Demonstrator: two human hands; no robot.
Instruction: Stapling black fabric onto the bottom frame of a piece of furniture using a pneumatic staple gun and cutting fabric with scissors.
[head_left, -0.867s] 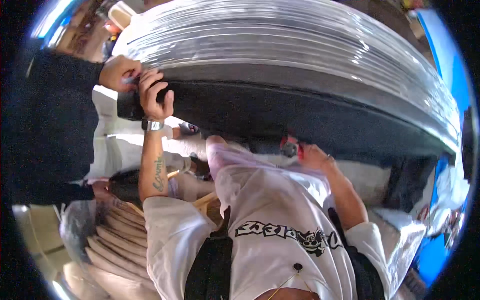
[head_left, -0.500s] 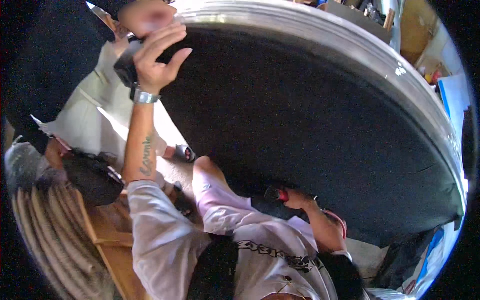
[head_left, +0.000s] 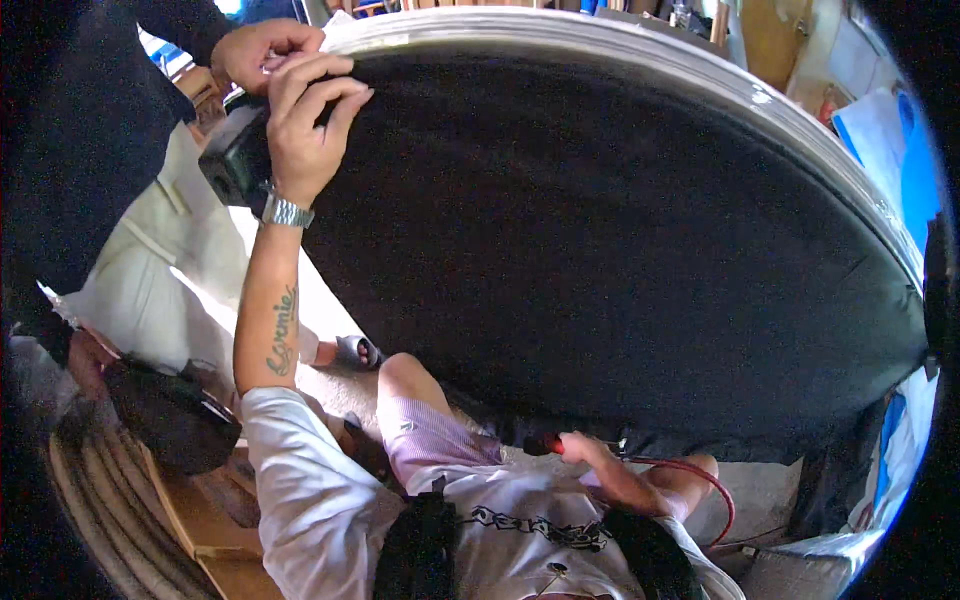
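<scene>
A large panel covered in black fabric [head_left: 600,250] stands in front of me, with a pale, shiny rim [head_left: 560,28] along its top. My left hand [head_left: 308,130] is at the panel's upper left corner, its fingers bent and closed on the black fabric. Right beside it, another person's hand [head_left: 255,52] grips the same corner. Low down, my right hand [head_left: 582,447] is wrapped round a red-and-black hand tool [head_left: 546,444], close to the fabric's lower edge. A red hose [head_left: 705,475] runs behind that hand; the tool's front is too dark to make out.
The other person, in dark clothing [head_left: 70,150], stands at the left. A black box-like object [head_left: 228,165] is below the corner. Ribbed grey-brown material [head_left: 105,500] and a wooden frame [head_left: 190,515] lie at lower left. Blue and clear sheeting [head_left: 890,130] hangs at the right.
My left thumb and fingers have drawn together at the corner. The other person's hand, blurred before, now grips there. My right hand has moved down slightly with the tool, and more red hose shows.
</scene>
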